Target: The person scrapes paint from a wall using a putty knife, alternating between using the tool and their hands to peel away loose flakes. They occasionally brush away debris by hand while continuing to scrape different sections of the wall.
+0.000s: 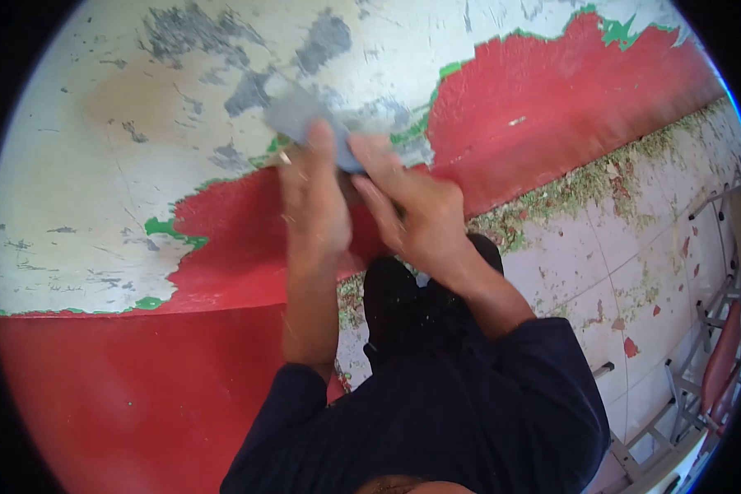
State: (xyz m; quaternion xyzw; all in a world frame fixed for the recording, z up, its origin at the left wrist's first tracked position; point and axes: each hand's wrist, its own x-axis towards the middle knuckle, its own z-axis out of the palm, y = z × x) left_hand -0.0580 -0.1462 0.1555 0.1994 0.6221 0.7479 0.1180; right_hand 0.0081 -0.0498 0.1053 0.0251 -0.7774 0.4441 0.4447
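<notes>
Both my hands are on a flat grey scraper (309,118), which is smeared by motion and lies against the wall where red paint meets the bared patch. My left hand (314,193) has its thumb up along the blade, its fingers closed around the scraper's edge. From the other side my right hand (420,210) grips it, the index finger stretched along the scraper; any handle is hidden. The red paint (535,99) has a ragged green-edged border against the whitish bared surface (214,107), which carries grey patches.
Green and red paint flakes (568,193) lie along the wall's foot and over the pale tiled floor (584,263). At the right stands a metal-framed piece of furniture with a red part (722,358). My dark-clad legs (420,305) are close to the wall.
</notes>
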